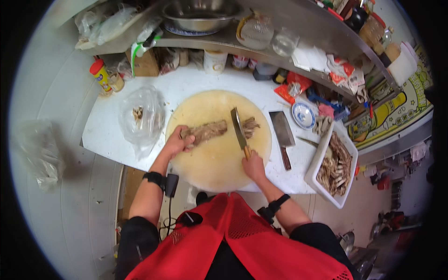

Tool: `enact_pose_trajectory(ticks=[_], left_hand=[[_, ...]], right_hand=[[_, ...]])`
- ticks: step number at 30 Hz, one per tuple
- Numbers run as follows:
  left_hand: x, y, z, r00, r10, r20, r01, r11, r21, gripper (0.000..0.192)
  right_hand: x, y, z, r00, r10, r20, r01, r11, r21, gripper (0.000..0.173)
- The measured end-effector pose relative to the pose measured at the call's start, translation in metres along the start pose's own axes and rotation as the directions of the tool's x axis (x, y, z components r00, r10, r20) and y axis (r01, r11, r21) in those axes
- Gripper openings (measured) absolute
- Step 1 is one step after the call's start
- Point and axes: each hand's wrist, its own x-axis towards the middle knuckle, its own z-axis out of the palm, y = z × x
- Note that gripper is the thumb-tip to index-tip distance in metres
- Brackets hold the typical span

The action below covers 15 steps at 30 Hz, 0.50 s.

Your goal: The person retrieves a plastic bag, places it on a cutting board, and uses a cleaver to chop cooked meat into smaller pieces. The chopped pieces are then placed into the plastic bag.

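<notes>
A round, yellowish chopping board lies on the white table before me. My left hand grips the left end of a long piece of cooked meat, its thumb over the near side. In my right hand is the wooden handle of a knife, its blade pointing away from me. The blade stands between the long piece and a small pile of sliced meat on the board's right side. A gap of bare board separates the blade from the long piece.
A cleaver lies right of the board, beside a blue-and-white dish. Farther right, a white tub of meat and bones overhangs the table edge. A clear plastic bag lies left. A metal shelf spans the back, holding a steel basin.
</notes>
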Motion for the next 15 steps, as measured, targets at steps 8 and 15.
enact_pose_trajectory(ticks=[8, 15], left_hand=[[-0.010, -0.034, 0.010, 0.998, 0.063, -0.018, -0.058, 0.973, 0.224, 0.081], [-0.002, -0.038, 0.025, 0.957, 0.273, -0.100, -0.116, 0.674, 0.730, 0.078]], right_hand=[[-0.016, -0.005, -0.049, 0.983, 0.097, 0.154, -0.113, 0.989, 0.100, 0.034], [-0.047, -0.017, -0.056, 0.997, 0.076, 0.005, -0.076, 0.983, 0.165, 0.035]])
